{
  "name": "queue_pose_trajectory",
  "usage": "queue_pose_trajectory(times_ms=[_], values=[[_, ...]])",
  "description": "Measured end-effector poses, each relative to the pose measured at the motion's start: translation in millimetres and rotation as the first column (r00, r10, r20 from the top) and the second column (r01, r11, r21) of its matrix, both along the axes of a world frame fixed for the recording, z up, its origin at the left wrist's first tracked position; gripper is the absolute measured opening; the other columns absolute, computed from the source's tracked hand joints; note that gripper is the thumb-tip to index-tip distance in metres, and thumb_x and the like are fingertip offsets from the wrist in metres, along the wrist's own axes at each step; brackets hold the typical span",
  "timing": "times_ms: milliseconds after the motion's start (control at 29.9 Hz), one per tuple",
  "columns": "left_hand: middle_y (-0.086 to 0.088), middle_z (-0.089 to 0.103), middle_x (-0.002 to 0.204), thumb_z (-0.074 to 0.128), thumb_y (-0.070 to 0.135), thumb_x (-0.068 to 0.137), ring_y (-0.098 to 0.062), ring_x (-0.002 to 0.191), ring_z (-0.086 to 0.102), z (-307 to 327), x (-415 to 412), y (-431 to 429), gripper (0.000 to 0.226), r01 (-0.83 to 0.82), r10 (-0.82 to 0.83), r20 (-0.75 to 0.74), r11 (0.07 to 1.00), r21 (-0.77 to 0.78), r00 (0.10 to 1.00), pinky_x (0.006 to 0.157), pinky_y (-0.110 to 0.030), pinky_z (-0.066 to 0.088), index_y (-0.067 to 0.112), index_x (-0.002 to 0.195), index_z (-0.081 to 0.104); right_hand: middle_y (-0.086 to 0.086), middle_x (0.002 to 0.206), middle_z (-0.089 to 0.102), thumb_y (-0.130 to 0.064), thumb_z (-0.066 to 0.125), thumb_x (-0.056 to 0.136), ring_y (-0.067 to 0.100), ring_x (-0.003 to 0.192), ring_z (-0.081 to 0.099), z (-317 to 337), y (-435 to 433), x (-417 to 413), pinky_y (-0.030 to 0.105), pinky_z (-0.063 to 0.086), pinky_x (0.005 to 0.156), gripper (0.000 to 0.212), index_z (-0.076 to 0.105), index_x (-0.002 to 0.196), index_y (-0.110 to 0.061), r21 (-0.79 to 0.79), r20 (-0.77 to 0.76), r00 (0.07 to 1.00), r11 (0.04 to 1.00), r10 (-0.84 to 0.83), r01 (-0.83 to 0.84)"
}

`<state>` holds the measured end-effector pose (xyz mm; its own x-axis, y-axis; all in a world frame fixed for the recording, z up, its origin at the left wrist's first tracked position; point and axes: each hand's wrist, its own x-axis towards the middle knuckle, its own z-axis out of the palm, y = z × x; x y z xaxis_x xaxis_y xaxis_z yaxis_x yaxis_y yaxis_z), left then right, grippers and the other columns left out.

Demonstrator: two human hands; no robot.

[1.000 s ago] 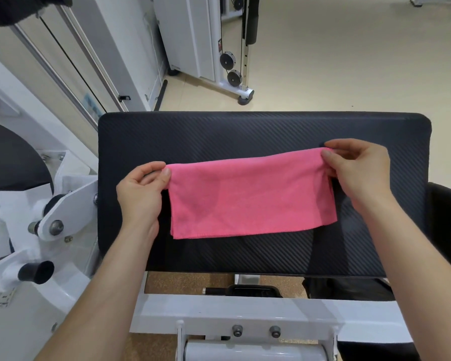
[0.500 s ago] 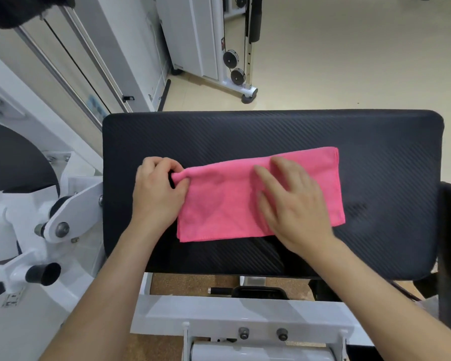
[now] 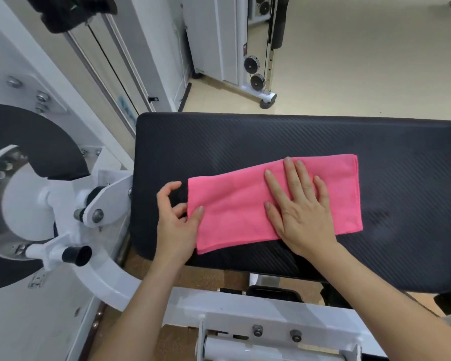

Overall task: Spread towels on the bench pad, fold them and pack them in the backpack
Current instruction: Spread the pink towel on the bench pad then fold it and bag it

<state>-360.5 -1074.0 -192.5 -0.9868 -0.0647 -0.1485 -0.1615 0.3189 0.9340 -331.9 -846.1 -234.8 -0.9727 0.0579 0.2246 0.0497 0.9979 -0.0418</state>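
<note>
A pink towel (image 3: pixel 232 212), folded into a long strip, lies flat on the black bench pad (image 3: pixel 245 136), slightly slanted and left of the pad's middle. My right hand (image 3: pixel 300 212) presses flat on the towel's right half with fingers straight and spread. My left hand (image 3: pixel 176 225) sits at the towel's left edge. Its thumb lies on top of the cloth and its fingers are loosely curled just beside the edge, on the pad. No backpack is clearly in view.
A white gym machine frame (image 3: pixel 63 204) with a black peg (image 3: pixel 77 255) stands close on the left. A cable machine with pulleys (image 3: pixel 255 71) is behind the pad. A white steel bar (image 3: pixel 245 308) runs below the pad's near edge. Beige floor (image 3: pixel 375 61) lies beyond.
My right hand left the towel's right corner, came down flat on the cloth and slid right. My left hand released the top left corner and dropped to the left edge.
</note>
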Motion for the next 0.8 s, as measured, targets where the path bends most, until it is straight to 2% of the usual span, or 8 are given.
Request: queue_pose_trajectory(times_ms=[134, 268, 402, 435, 502, 602, 703, 803], values=[[0.017, 0.058, 0.099, 0.062, 0.011, 0.093, 0.002, 0.088, 0.060, -12, 12, -23, 0.043, -0.085, 0.083, -0.098, 0.996, -0.016, 0.992, 0.072, -0.027, 0.046, 0.046, 0.102, 0.039, 0.009, 0.164, 0.008, -0.049, 0.035, 0.097, 0.025, 0.151, 0.008, -7, -30, 4, 0.051, 0.012, 0.117, 0.058, 0.024, 0.153, -0.036, -0.010, 0.023, 0.999, 0.999, 0.037, -0.037], [0.024, 0.058, 0.098, 0.055, 0.008, 0.095, 0.002, 0.091, 0.055, -9, 18, -34, 0.031, 0.120, -0.145, -0.116, 0.972, -0.200, 0.983, 0.072, -0.020, 0.043, 0.039, 0.093, 0.057, 0.009, 0.164, 0.009, -0.048, 0.039, 0.096, 0.024, 0.150, 0.009, -3, -35, 3, 0.051, 0.011, 0.116, 0.059, 0.023, 0.152, -0.037, -0.040, 0.061, 0.998, 0.999, 0.023, -0.021], [0.021, 0.063, 0.105, 0.062, 0.008, 0.092, -0.010, 0.075, 0.064, 17, 20, -25, 0.033, 0.137, -0.148, -0.121, 0.986, -0.094, 0.982, 0.064, -0.030, 0.053, 0.040, 0.101, 0.066, 0.001, 0.165, -0.004, -0.048, 0.040, 0.092, 0.017, 0.151, -0.003, 27, -39, 12, 0.053, 0.010, 0.117, 0.068, 0.011, 0.153, -0.041, -0.275, 0.131, 0.983, 0.958, 0.125, -0.085], [0.016, 0.065, 0.103, 0.064, 0.006, 0.090, -0.014, 0.070, 0.066, 26, 20, -20, 0.034, 0.140, -0.144, -0.127, 0.989, -0.043, 0.981, 0.063, -0.035, 0.056, 0.039, 0.102, 0.066, -0.006, 0.164, -0.005, -0.052, 0.041, 0.090, 0.010, 0.150, -0.005, 41, -43, 20, 0.052, 0.010, 0.118, 0.072, 0.008, 0.153, -0.042, -0.427, 0.166, 0.969, 0.899, 0.184, -0.098], [0.006, 0.070, 0.093, 0.066, 0.002, 0.088, -0.021, 0.066, 0.069, 45, 23, -7, 0.036, 0.199, -0.194, -0.130, 0.980, 0.024, 0.972, 0.063, -0.040, 0.058, 0.035, 0.104, 0.066, -0.020, 0.162, 0.003, -0.061, 0.049, 0.083, -0.003, 0.147, 0.003, 68, -55, 36, 0.046, 0.016, 0.120, 0.084, 0.007, 0.153, -0.043, -0.758, 0.202, 0.925, 0.649, 0.322, -0.061], [0.001, 0.070, 0.084, 0.063, -0.003, 0.086, -0.021, 0.072, 0.072, 64, 28, 16, 0.044, 0.405, -0.403, -0.056, 0.914, 0.032, 0.913, 0.071, -0.036, 0.060, 0.032, 0.113, 0.062, -0.024, 0.142, 0.046, -0.038, 0.070, 0.079, -0.006, 0.129, 0.044, 87, -75, 50, 0.030, 0.044, 0.104, 0.082, 0.024, 0.146, -0.047, -0.919, 0.080, 0.936, 0.388, 0.344, -0.064], [0.010, 0.067, 0.099, 0.052, -0.003, 0.081, -0.007, 0.091, 0.067, 68, 25, 29, 0.054, 0.555, -0.588, -0.125, 0.802, -0.221, 0.799, 0.079, -0.026, 0.056, 0.032, 0.121, 0.060, -0.024, 0.111, 0.066, -0.010, 0.060, 0.086, -0.007, 0.100, 0.061, 73, -73, 50, 0.014, 0.049, 0.081, 0.062, 0.044, 0.134, -0.046, -0.932, 0.030, 0.997, 0.363, 0.077, 0.000], [-0.001, 0.054, 0.122, 0.057, 0.002, 0.068, -0.021, 0.110, 0.049, 67, 4, 32, 0.069, 0.327, -0.737, -0.292, 0.569, -0.754, 0.609, 0.087, -0.041, 0.052, 0.025, 0.133, 0.053, -0.011, 0.095, 0.068, -0.004, 0.047, 0.086, 0.007, 0.083, 0.062, 59, -60, 51, 0.028, 0.052, 0.073, 0.044, 0.059, 0.121, -0.028, -0.887, 0.073, 0.997, 0.458, 0.019, 0.056]])
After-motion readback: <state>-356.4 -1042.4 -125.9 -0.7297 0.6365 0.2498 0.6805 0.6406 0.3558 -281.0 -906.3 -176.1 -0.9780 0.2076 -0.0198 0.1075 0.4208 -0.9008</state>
